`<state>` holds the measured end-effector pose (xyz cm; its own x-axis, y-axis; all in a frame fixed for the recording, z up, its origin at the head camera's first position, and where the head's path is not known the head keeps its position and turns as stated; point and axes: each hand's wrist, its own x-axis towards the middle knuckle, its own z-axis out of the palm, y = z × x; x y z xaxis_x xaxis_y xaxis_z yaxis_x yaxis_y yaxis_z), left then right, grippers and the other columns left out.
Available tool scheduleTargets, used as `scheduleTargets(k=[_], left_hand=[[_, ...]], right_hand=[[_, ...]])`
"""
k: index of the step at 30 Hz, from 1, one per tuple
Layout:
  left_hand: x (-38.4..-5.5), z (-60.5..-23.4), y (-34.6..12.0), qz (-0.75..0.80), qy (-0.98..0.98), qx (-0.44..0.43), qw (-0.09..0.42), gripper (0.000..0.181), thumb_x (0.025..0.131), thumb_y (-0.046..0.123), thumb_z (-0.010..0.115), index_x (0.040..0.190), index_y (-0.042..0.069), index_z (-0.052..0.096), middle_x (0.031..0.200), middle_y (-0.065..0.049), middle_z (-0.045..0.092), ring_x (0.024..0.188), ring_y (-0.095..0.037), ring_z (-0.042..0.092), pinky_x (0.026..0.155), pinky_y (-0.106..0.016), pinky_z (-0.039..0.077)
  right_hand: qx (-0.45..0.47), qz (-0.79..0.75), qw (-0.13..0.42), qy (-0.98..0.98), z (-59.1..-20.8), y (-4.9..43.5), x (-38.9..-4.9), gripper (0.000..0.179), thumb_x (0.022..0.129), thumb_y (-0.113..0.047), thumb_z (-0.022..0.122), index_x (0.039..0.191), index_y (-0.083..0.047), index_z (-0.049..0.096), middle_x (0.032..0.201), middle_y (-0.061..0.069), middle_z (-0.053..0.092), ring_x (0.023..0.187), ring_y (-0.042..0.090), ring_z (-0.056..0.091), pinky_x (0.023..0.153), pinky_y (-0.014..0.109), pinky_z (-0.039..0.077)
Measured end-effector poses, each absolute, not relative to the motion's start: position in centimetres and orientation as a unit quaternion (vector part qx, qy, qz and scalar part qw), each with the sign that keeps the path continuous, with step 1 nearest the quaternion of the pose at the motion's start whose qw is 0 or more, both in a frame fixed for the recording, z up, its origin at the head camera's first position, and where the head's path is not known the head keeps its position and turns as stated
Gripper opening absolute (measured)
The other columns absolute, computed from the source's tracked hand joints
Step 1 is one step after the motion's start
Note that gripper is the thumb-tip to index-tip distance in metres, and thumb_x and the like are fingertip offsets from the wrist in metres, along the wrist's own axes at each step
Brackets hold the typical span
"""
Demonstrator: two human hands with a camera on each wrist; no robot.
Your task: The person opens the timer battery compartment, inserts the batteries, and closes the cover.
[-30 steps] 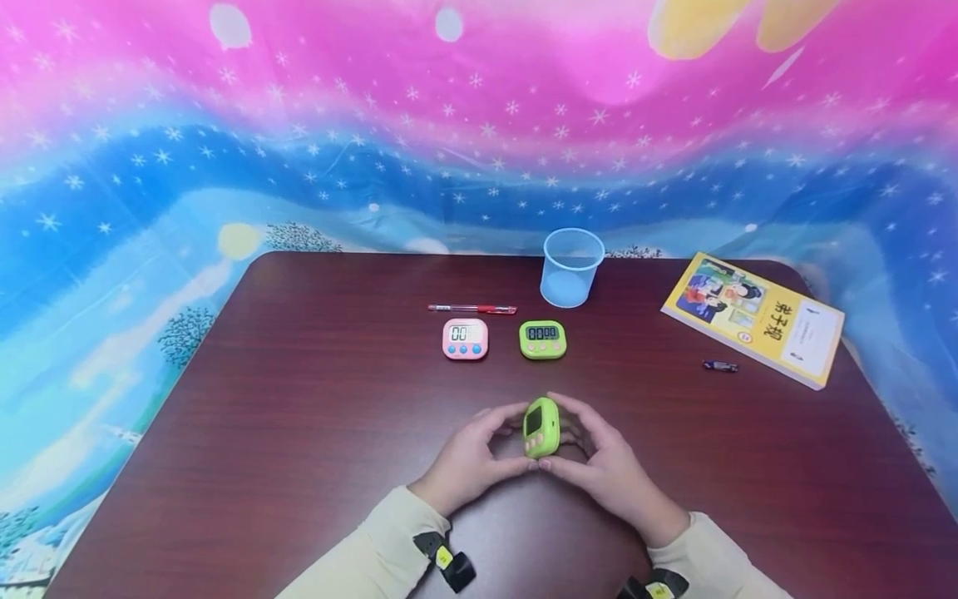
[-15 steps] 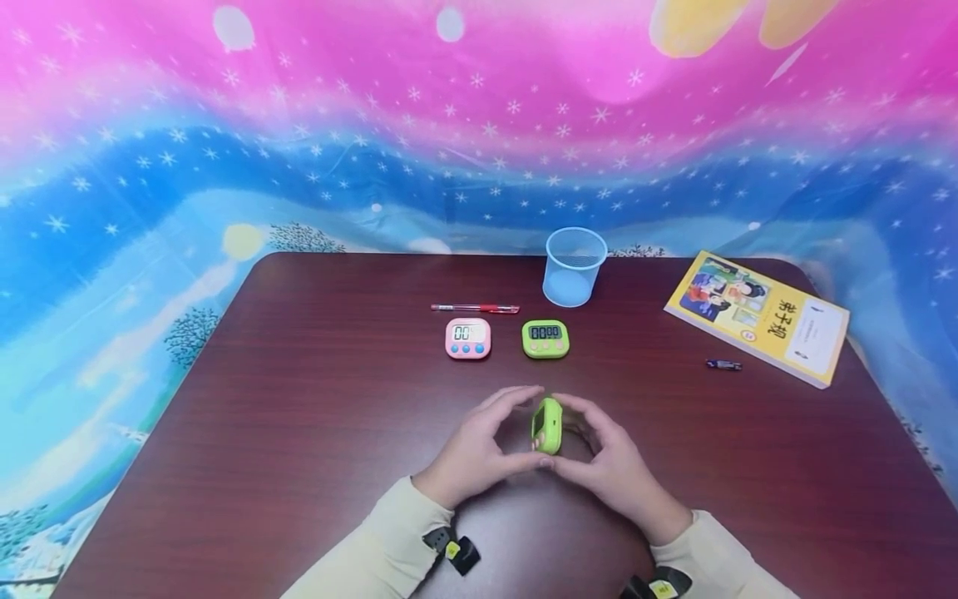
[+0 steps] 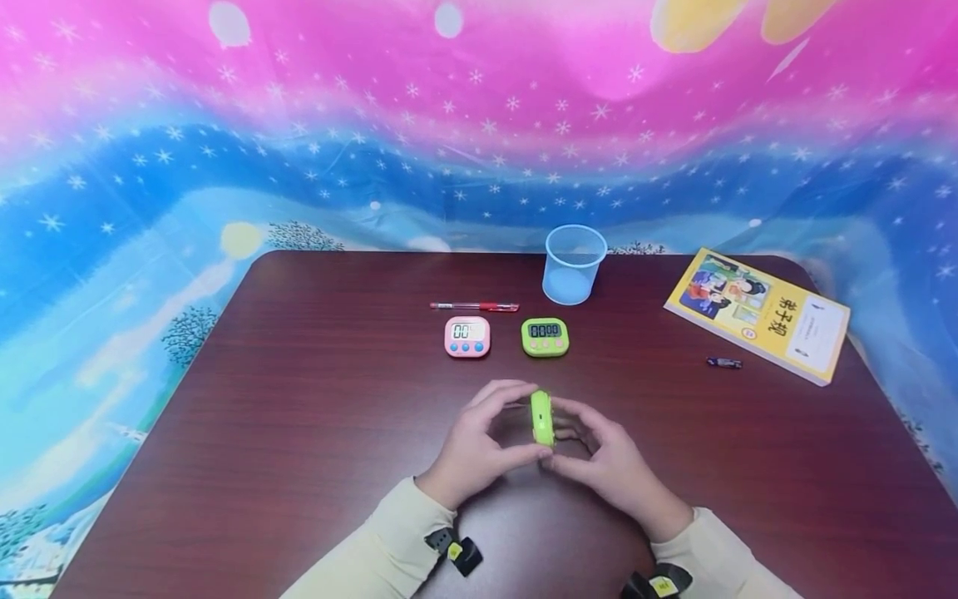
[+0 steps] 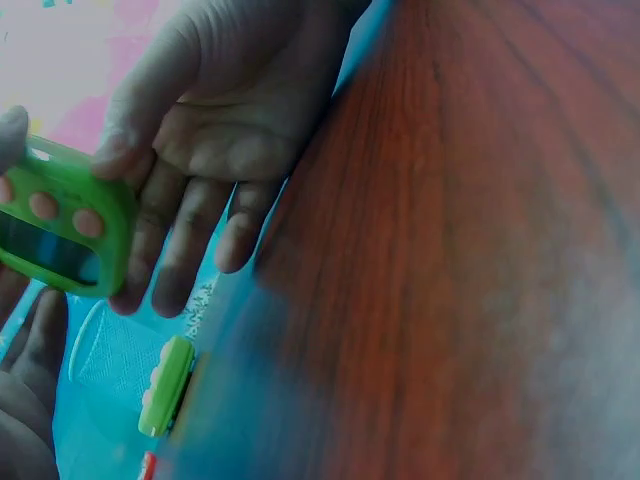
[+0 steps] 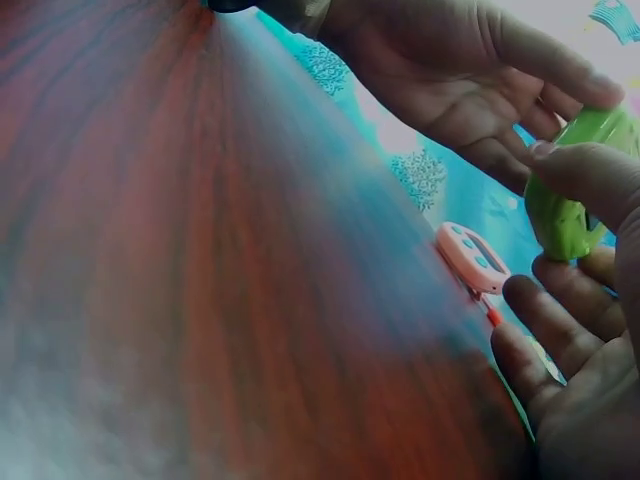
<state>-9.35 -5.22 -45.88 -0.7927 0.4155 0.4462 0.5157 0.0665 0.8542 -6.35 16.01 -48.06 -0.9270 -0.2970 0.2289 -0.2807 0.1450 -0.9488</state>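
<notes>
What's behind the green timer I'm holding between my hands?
Past the held green timer, the head view shows another green timer, then a blue mesh pen holder. Whatever sits directly behind the held green timer is hidden.

sleeves (image 3: 367, 545): cream | straps (image 3: 439, 541): black | wrist blocks (image 3: 468, 557): black | labels (image 3: 454, 551): yellow

Both hands (image 5: 455, 80) hold green timer (image 5: 552, 222); pink timer (image 5: 468, 260) beyond.

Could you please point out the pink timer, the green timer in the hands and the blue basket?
Pink timer (image 3: 467, 338), head view: middle of its front.
Held green timer (image 4: 65, 217), left wrist view: front, near its buttons.
Blue basket (image 3: 571, 284), head view: its near wall.
</notes>
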Motion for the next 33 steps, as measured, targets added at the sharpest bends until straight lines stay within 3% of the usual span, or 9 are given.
scheduleTargets(k=[7,18,23,28,33], left_hand=[[-9.5,-45.9,-5.5,-0.666,-0.685,-0.294,0.008,0.071,0.070,-0.002,0.089,0.134,0.001,0.058,0.130,-0.014,0.058,0.120,-0.024,0.060,0.104,-0.038,0.051],[-10.2,-46.6,-6.4,-0.649,-0.709,-0.274,-0.017,0.069,0.073,0.001,0.089,0.135,0.000,0.057,0.132,-0.006,0.058,0.120,-0.022,0.061,0.103,-0.033,0.051],[-10.3,-46.8,-6.4,-0.667,-0.694,-0.268,-0.036,0.067,0.073,-0.001,0.087,0.133,0.002,0.056,0.132,-0.009,0.056,0.119,-0.024,0.061,0.101,-0.034,0.053],[-10.4,-46.9,-6.5,-0.686,-0.676,-0.266,-0.025,0.051,0.081,-0.006,0.079,0.127,-0.002,0.058,0.128,-0.015,0.057,0.115,-0.029,0.062,0.099,-0.037,0.055],[-10.4,-46.9,-6.6,-0.665,-0.701,-0.257,0.010,0.022,0.092,-0.005,0.068,0.113,-0.001,0.066,0.116,-0.015,0.064,0.109,-0.024,0.064,0.094,-0.034,0.057]], right_hand=[[-0.172,-0.641,-0.006,0.748,-48.0,16.4,-6.6,0.062,0.079,0.000,0.084,0.135,-0.004,0.059,0.120,0.013,0.068,0.104,0.020,0.067,0.088,0.031,0.059],[-0.148,-0.636,-0.073,0.754,-47.2,17.1,-6.4,0.061,0.076,0.007,0.083,0.132,-0.006,0.062,0.132,0.009,0.059,0.108,0.018,0.065,0.092,0.030,0.057],[-0.133,-0.646,-0.094,0.746,-47.3,16.9,-6.4,0.053,0.076,0.012,0.081,0.125,0.001,0.064,0.123,0.011,0.063,0.094,0.015,0.066,0.080,0.027,0.060],[-0.071,-0.662,-0.118,0.736,-47.0,16.7,-6.5,0.031,0.079,0.012,0.077,0.109,0.005,0.068,0.097,0.008,0.069,0.081,0.013,0.068,0.070,0.023,0.060],[-0.029,-0.674,-0.124,0.727,-46.9,16.7,-6.6,0.017,0.084,0.010,0.075,0.100,0.007,0.070,0.094,0.007,0.070,0.081,0.014,0.070,0.072,0.026,0.061]])
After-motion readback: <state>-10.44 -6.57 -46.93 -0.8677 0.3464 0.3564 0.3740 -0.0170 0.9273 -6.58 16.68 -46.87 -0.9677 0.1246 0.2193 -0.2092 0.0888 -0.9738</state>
